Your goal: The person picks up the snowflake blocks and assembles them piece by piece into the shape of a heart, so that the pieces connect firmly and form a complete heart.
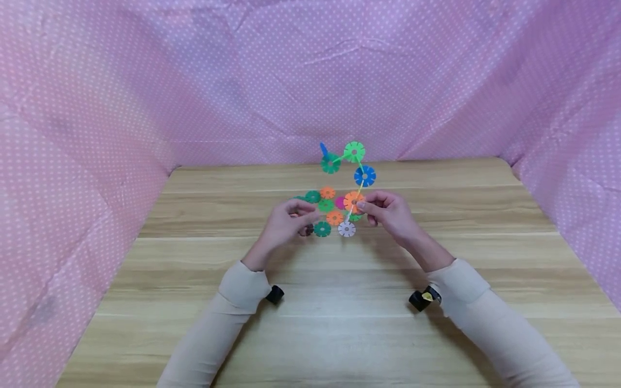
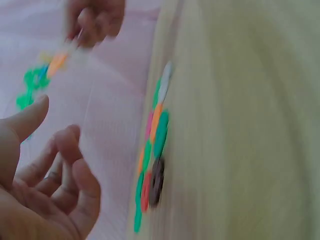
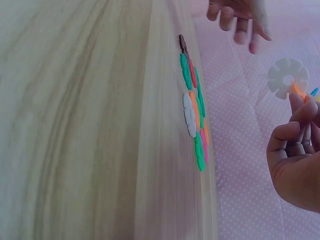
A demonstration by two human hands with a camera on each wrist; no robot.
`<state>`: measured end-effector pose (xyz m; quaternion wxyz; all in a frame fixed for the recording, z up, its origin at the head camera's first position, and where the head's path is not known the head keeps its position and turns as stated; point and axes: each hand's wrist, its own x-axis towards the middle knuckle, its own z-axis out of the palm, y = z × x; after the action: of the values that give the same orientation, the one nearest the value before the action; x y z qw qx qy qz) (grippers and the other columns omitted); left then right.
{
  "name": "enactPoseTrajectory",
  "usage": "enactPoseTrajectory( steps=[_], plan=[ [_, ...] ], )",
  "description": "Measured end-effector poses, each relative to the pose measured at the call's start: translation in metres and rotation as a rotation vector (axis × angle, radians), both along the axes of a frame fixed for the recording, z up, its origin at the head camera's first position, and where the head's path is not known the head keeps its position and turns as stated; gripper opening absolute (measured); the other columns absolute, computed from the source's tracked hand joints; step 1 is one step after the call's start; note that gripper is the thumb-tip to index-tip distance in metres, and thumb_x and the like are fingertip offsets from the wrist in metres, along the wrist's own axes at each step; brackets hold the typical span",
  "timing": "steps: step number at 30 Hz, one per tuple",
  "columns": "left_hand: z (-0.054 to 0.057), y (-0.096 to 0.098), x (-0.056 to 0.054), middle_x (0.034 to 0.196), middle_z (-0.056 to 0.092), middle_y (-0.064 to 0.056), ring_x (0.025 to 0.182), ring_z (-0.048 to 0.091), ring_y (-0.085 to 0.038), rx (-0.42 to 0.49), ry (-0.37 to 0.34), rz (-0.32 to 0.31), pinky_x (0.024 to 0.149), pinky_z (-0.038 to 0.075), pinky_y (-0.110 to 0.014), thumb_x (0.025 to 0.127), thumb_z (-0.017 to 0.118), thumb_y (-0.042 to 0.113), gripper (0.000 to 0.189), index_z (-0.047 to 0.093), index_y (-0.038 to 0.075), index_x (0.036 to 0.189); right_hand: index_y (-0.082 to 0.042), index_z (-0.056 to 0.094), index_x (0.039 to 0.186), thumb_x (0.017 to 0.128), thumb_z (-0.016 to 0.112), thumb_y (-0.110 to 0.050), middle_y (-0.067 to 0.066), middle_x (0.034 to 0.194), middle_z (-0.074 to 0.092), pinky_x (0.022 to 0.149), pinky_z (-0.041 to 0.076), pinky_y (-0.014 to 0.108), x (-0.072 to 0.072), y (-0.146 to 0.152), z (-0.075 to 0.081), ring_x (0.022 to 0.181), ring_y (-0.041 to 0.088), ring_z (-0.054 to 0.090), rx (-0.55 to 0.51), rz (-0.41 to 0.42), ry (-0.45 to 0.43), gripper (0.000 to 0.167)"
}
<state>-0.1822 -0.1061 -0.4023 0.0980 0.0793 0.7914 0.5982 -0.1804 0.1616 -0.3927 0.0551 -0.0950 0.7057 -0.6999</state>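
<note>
Where pink dotted cloth (image 1: 310,81) closes in the far side and both flanks, I look down on a pale wood-grain table (image 1: 339,302), its boards running crosswise. Over it, I have the left hand (image 1: 288,221) loosely bent, thumb well apart from the fingers, holding nothing. The right hand (image 1: 393,213) pinches the orange disc (image 1: 350,200) of a linked disc chain (image 1: 371,178), raised above the surface. Loose notched discs (image 1: 326,207) lie flat toward the far edge.
</note>
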Motion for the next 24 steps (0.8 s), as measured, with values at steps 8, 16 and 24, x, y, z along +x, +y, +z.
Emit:
enactPoseTrajectory(
  steps=[8,16,24],
  plan=[
    [-0.005,-0.038,-0.039,0.124,0.062,-0.023,0.069,0.06,-0.015,0.169,-0.247,0.106,0.061,0.053,-0.024,0.097,0.07,0.032,0.046,0.06,0.004,0.132,0.006,0.066,0.1,0.098,0.065,-0.004,0.0,0.083,0.071,0.056,0.044,0.02,-0.001,0.009,0.005,0.059,0.01,0.051,0.03,0.052,-0.015,0.011],
    [-0.015,-0.039,-0.066,0.118,0.064,-0.016,0.067,0.057,-0.013,0.171,-0.337,0.183,0.058,0.053,-0.024,0.095,0.072,0.031,0.042,0.062,0.008,0.128,0.0,0.068,0.097,0.098,0.065,-0.005,0.002,0.084,0.072,0.056,0.044,0.021,0.001,0.011,0.006,0.059,0.012,0.051,0.031,0.05,-0.022,0.007],
    [-0.016,-0.031,-0.081,0.095,0.064,-0.011,0.06,0.056,-0.012,0.015,-0.305,0.247,0.055,0.053,-0.024,0.093,0.076,0.03,0.039,0.065,0.009,0.123,0.004,0.067,0.102,0.098,0.066,-0.007,0.003,0.085,0.072,0.057,0.045,0.022,0.004,0.007,0.007,0.061,0.014,0.051,0.041,0.085,-0.019,0.012]
  ],
)
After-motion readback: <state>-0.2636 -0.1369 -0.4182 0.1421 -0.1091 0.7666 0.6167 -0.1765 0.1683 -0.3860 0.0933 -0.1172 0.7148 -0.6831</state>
